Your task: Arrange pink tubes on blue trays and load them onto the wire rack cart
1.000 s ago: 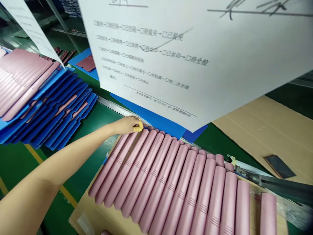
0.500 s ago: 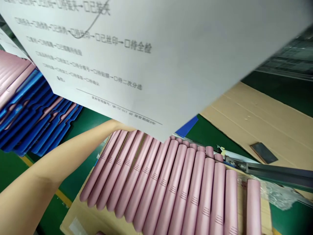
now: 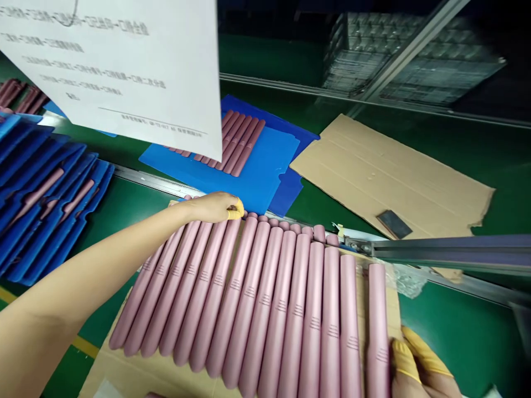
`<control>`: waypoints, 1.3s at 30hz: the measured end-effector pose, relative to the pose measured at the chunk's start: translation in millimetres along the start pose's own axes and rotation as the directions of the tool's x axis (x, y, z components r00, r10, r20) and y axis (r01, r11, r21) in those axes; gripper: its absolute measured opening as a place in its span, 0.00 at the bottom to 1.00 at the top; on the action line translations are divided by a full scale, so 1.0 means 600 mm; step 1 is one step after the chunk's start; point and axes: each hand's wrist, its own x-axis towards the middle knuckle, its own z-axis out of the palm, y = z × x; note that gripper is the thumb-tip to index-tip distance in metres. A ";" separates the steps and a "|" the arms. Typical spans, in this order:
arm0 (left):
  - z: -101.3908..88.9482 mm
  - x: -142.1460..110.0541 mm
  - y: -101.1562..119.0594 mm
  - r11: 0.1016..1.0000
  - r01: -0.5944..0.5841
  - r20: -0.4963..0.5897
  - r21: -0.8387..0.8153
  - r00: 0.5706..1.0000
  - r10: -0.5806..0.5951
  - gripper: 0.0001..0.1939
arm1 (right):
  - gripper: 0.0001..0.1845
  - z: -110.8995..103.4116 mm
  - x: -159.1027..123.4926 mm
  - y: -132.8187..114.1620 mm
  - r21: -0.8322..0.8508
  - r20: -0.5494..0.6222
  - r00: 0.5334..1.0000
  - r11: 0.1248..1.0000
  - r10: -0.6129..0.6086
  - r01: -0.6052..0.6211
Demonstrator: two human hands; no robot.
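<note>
A row of pink tubes (image 3: 265,298) with rounded near ends and small printed lines lies side by side on cardboard (image 3: 103,365). My left hand (image 3: 215,207), with yellow finger cots, reaches across to the far ends of the row. Its fingers are curled down at the end of one tube, and what lies under the palm is hidden. At the lower right, my right hand (image 3: 423,367) has its yellow-covered fingers somewhat apart, beside the rightmost tube (image 3: 377,326). That tube lies separated from the others by a gap.
A printed white sheet (image 3: 145,72) hangs in front at upper left. Blue notched dividers (image 3: 50,199) with pink tubes stand at left. Behind are a blue sheet (image 3: 257,188) bearing tubes, flat cardboard (image 3: 398,177) with a dark block (image 3: 394,224), and a metal bar (image 3: 448,254).
The view has shifted, so the hanging sheet covers less and sits further left. My left hand now shows at the far tube ends, and my right hand has come into view at lower right.
</note>
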 end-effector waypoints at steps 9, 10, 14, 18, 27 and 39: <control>0.027 0.047 0.083 0.998 -0.042 0.017 -0.037 0.999 0.042 0.18 | 0.18 0.004 -0.014 -0.011 -0.093 -0.020 0.682 0.681 -0.731 0.726; 0.032 0.051 0.088 0.998 -0.046 0.030 -0.033 0.998 0.047 0.17 | 0.17 0.004 -0.013 -0.010 -0.081 -0.023 0.673 0.672 -0.739 0.736; 0.044 0.057 0.089 0.998 -0.046 0.074 0.037 0.996 0.043 0.14 | 0.17 0.002 -0.015 -0.008 -0.055 -0.026 0.687 0.687 -0.726 0.724; 0.039 0.068 0.104 0.998 -0.035 0.047 0.060 0.998 0.032 0.15 | 0.16 0.000 -0.021 -0.009 -0.006 -0.020 0.714 0.714 -0.700 0.700; 0.049 0.114 0.156 0.975 -0.021 0.347 -0.223 0.933 0.099 0.31 | 0.17 -0.008 -0.022 -0.003 0.044 0.008 0.760 0.759 -0.650 0.649; 0.073 0.150 0.225 0.975 -0.159 0.376 -0.153 0.904 0.206 0.32 | 0.16 -0.004 -0.020 0.012 0.098 -0.004 0.751 0.747 -0.661 0.658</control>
